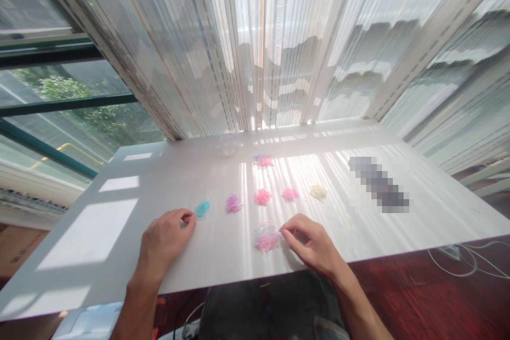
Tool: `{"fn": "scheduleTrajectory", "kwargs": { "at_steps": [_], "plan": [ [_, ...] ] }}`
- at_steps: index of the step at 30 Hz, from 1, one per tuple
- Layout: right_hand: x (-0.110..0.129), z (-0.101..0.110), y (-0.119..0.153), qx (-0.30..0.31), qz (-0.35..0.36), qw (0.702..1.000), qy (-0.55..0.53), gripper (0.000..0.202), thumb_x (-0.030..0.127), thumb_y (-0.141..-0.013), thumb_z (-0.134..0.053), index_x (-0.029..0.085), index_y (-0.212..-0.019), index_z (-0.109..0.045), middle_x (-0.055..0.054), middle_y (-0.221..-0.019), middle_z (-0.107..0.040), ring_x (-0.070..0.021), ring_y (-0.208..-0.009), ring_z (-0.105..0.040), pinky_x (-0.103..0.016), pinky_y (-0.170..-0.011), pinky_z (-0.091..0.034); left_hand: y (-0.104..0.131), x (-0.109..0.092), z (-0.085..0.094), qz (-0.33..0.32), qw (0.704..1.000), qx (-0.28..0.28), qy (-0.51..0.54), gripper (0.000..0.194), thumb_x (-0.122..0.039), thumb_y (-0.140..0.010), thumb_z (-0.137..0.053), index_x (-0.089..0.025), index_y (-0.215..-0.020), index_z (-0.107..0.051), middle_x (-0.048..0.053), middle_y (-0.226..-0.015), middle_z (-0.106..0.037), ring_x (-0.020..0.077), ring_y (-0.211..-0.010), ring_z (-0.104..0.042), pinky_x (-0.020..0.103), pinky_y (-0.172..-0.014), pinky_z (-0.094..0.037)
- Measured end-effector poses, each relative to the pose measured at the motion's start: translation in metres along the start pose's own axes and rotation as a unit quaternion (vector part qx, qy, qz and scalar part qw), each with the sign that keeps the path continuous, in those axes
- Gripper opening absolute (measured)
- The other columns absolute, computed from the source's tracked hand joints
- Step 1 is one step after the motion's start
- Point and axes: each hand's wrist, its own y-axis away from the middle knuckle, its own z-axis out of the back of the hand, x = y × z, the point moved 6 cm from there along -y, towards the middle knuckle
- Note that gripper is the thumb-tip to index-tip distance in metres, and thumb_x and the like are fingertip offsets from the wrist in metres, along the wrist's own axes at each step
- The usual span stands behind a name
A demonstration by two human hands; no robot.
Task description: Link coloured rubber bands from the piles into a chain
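Close to the teal pile [203,208] at the left of a row, my left hand [169,231] has its thumb and fingertips pressed together; whatever they may hold is too small to see. My right hand [308,239] pinches at the right edge of a mixed-colour pile [266,238] of thin pieces near the table's front. To the right of the teal pile, the row continues with a purple pile [234,203], a red-pink pile [262,197], a pink pile [290,194] and a pale yellow pile [318,192]. Another mixed pile [263,161] lies behind the row.
The white table [223,265] has a clear round container [229,146] near its back edge. A pixelated dark object [380,183] lies at the right. White curtains [271,64] hang behind the table, and cables [470,260] show below its right front edge.
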Motion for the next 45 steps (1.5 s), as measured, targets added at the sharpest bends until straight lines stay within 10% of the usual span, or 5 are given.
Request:
{"fn": "scheduleTrajectory", "kwargs": {
  "at_steps": [21,27,34,45],
  "plan": [
    [0.003,0.002,-0.001,-0.002,0.004,1.0,0.009,0.013,0.022,-0.096,-0.06,0.021,-0.087,-0.069,-0.003,-0.081,-0.069,-0.0174,-0.075,-0.066,-0.029,-0.07,-0.051,0.006,0.008,0.007,-0.037,0.995,-0.08,0.051,0.029,-0.034,-0.089,-0.049,-0.022,-0.088,-0.075,0.004,-0.077,-0.072,0.0214,-0.066,-0.064,0.029,-0.059,-0.042],
    [0.004,0.002,-0.001,-0.006,0.009,1.0,0.013,0.013,0.021,-0.096,-0.059,0.022,-0.089,-0.07,-0.003,-0.082,-0.069,-0.0176,-0.076,-0.066,-0.029,-0.07,-0.051,0.033,-0.037,0.016,-0.176,0.961,-0.151,0.147,0.025,-0.033,-0.097,-0.051,-0.022,-0.089,-0.072,0.0,-0.071,-0.067,0.0177,-0.063,-0.063,0.028,-0.065,-0.045],
    [0.005,0.0,0.0,-0.01,0.036,0.999,0.025,0.014,0.016,-0.094,-0.059,0.023,-0.097,-0.071,-0.004,-0.088,-0.069,-0.0196,-0.084,-0.066,-0.031,-0.076,-0.053,0.058,-0.106,0.0,-0.289,0.923,-0.031,0.252,0.01,-0.026,-0.095,-0.062,-0.023,-0.102,-0.069,0.001,-0.085,-0.071,0.018,-0.072,-0.065,0.03,-0.069,-0.049],
    [0.004,-0.008,0.001,0.032,0.051,0.995,0.075,0.01,0.019,-0.092,-0.069,0.024,-0.1,-0.072,-0.005,-0.09,-0.067,-0.0223,-0.086,-0.062,-0.036,-0.076,-0.054,0.064,-0.12,-0.018,-0.294,0.917,-0.009,0.269,0.002,-0.024,-0.095,-0.066,-0.022,-0.094,-0.067,0.001,-0.08,-0.068,0.0193,-0.073,-0.064,0.031,-0.067,-0.047]
  ]
}}
